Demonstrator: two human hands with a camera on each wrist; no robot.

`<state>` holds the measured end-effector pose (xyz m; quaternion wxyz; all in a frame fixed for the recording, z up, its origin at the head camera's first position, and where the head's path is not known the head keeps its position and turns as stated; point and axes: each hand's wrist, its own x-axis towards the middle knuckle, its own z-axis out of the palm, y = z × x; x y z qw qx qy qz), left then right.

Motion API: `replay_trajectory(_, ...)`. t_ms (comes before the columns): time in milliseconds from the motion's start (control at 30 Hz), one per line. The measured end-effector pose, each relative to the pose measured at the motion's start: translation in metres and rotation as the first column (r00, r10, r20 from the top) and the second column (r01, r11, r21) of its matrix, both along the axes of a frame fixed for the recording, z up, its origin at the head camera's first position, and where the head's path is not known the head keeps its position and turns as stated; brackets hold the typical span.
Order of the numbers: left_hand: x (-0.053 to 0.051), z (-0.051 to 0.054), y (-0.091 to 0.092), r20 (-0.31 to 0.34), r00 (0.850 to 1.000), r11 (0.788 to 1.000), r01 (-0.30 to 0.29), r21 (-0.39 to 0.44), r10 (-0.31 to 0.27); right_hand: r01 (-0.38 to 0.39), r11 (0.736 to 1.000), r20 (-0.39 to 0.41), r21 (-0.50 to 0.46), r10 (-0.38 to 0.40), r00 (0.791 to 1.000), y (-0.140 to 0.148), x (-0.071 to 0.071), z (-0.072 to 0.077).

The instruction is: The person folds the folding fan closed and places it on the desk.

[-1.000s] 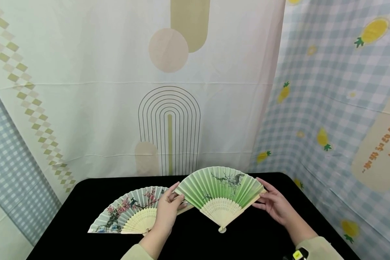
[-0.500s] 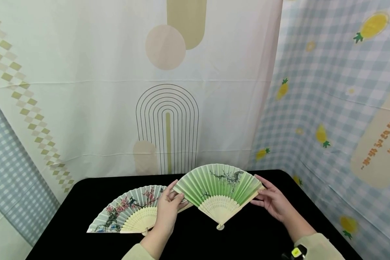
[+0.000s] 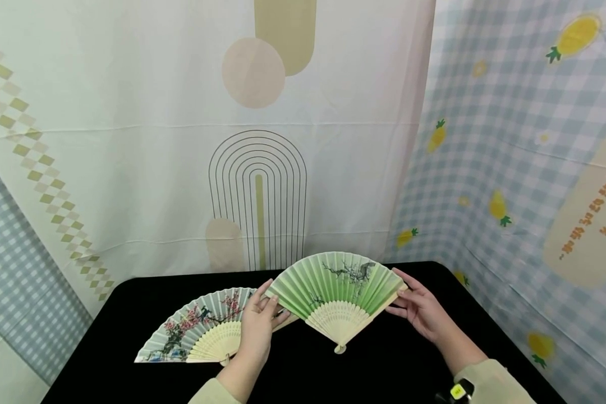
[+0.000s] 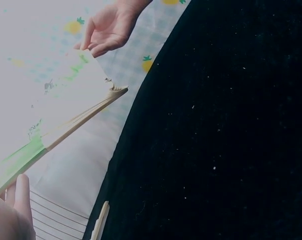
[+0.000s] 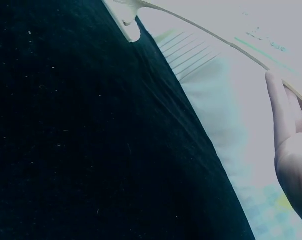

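one green folding fan (image 3: 333, 283) hangs spread between a person's left grip (image 3: 256, 324) and right grip (image 3: 424, 311), lifted off the black worktop (image 3: 379, 373). from where i stand, the left grip pinches the fan's left outer edge, thumb on the near face, while the right grip pinches the opposite edge. dark branches are painted on the green leaf, mostly nearer the right grip. between the two grips and lower than both, pale pierced ribs (image 3: 340, 320) narrow to a rounded pivot end (image 3: 340, 349), pointing down toward the person.

to the left of the left grip, a second fan (image 3: 192, 325), pale with pink-red blossoms, lies spread on the worktop; that grip hides part of it, and one end shows just to the grip's right. pale green sleeves (image 3: 492, 384) end behind the grips, with a black device (image 3: 459, 391) by the right cuff. beyond both grips hangs a white cloth (image 3: 353, 168); to the right of the right grip, a blue checked cloth (image 3: 485, 146) printed with pineapples.
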<state>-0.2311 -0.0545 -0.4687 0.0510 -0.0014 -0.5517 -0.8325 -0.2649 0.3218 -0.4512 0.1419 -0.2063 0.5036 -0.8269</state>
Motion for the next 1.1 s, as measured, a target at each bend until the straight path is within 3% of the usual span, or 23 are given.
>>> replay_trajectory(333, 0.001, 0.004, 0.000, -0.010, 0.999, 0.999, -0.042, 0.016, 0.042, 0.143, 0.985, 0.010, 0.093, -0.145, 0.989, -0.013, 0.005, 0.004)
replay_trajectory(700, 0.002, 0.006, 0.000, -0.012, 0.997, 0.997, -0.077, 0.021, 0.078, 0.307, 0.942, 0.052, 0.139, -0.317, 0.947, -0.036, 0.009, 0.007)
replay_trajectory(833, 0.002, 0.007, -0.001, -0.011, 0.997, 0.996, -0.080, 0.033, 0.080, 0.328, 0.937, 0.080, 0.118, -0.338, 0.938, -0.043, 0.010, 0.008)
replay_trajectory(1100, 0.001, 0.007, -0.002, 0.004, 0.993, 0.992, -0.116, 0.050, 0.116, 0.323, 0.940, 0.053, 0.107, -0.330, 0.943, -0.049, 0.012, 0.006)
